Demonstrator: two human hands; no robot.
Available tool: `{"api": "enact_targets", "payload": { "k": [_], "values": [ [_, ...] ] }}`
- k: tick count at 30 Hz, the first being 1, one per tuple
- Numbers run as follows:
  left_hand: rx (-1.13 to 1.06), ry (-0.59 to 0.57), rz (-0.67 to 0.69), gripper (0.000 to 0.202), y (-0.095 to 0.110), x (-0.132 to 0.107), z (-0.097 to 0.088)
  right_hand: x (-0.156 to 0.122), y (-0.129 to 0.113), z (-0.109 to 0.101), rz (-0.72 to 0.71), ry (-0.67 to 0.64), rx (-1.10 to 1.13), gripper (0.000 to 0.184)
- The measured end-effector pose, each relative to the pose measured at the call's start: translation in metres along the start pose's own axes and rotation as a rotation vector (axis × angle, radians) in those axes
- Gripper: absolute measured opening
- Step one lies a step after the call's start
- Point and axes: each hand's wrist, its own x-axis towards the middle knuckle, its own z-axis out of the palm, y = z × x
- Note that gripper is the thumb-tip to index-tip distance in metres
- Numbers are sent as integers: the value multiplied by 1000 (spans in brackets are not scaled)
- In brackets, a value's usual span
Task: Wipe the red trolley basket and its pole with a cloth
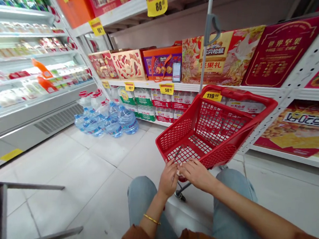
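Note:
I sit or crouch on a shop floor with my knees in blue jeans below me. A red plastic shopping basket (218, 119) on wheels stands tilted just in front, and I see nothing in it. My left hand (168, 178), with a gold bangle on the wrist, is closed beside the basket's near rim. My right hand (196, 172) meets it there, fingers curled together. The two hands touch and seem to pinch a small white thing between them, too small to name.
Shelves of red and gold gift boxes (222, 58) with yellow price tags run behind the basket. Large water bottles (105, 120) lie heaped on the floor to the left. A chilled display case (19, 83) lines the left side. A metal frame (13, 195) is at lower left.

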Motion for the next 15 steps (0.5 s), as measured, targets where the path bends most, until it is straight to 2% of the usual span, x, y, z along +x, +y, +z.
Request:
{"api": "enact_targets", "payload": {
  "k": [7, 15],
  "values": [
    [-2, 38, 40, 25, 3, 9, 2, -2, 10, -2, -11, -16, 37, 23],
    [-10, 49, 6, 23, 5, 16, 9, -11, 28, 0, -11, -20, 57, 22]
  ]
}}
